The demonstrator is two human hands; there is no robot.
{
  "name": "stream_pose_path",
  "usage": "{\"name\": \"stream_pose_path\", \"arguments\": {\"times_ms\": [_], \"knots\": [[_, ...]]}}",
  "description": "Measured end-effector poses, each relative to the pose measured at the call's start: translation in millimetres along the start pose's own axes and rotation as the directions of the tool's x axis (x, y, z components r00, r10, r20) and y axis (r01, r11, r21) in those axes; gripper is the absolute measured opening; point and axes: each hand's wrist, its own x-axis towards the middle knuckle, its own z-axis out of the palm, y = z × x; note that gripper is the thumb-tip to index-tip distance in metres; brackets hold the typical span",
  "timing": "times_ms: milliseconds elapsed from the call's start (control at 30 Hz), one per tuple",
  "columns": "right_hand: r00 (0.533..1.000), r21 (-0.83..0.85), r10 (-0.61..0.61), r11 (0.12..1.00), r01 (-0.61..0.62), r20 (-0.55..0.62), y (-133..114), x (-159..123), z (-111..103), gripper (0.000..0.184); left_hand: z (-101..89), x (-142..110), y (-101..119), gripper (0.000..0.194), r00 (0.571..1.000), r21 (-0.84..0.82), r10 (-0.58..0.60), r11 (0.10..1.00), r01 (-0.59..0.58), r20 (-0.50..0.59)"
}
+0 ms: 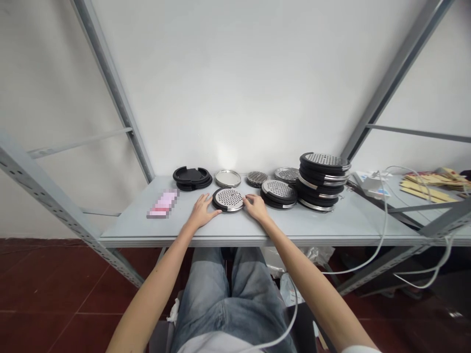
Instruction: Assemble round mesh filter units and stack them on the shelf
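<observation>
One disc (228,199): lying flat on the table (228,228), its holed silvery face showing inside a partly black rim, between my two hands.
Left hand (201,211): I am spreading the fingers wide and bringing the thumb against the disc's near left edge.
Right hand (255,208): I am curving the fingers and touching the disc's right rim with the fingertips; whether this grip is pinching, I cannot tell.
Black rings (192,178): sitting piled beyond my left hand.
Bare ring (227,178): lying just behind the disc, shining silver.
Small meshes (256,178): resting to the right of the bare ring.
Short pile (278,192): standing just beyond my right hand, a holed plate topping it.
Silver plate (287,174): lying behind the short pile.
Tall stack (324,182): rising right of the short pile, its black and silver rims alternating.
Pink patch (163,203): showing left of my left hand, pixelated, so I am not making out what it is.
</observation>
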Motion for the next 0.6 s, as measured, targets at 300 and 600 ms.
{"name": "stream_pose_path", "arguments": {"times_ms": [300,600], "knots": [[0.996,-0.005,-0.055,0.998,0.056,0.076,-4.1,-1.2,-2.5,0.043,-2.9,-0.9,3.0,0.064,1.0,-0.069,0.006,0.998,-0.008,-0.025],[0.998,0.212,0.056,0.975,-0.063,0.037,-4.9,-4.0,-3.2,0.041,-3.1,-1.5,7.4,0.059,0.999,-0.028,-0.029,0.999,0.028,-0.044]]}}
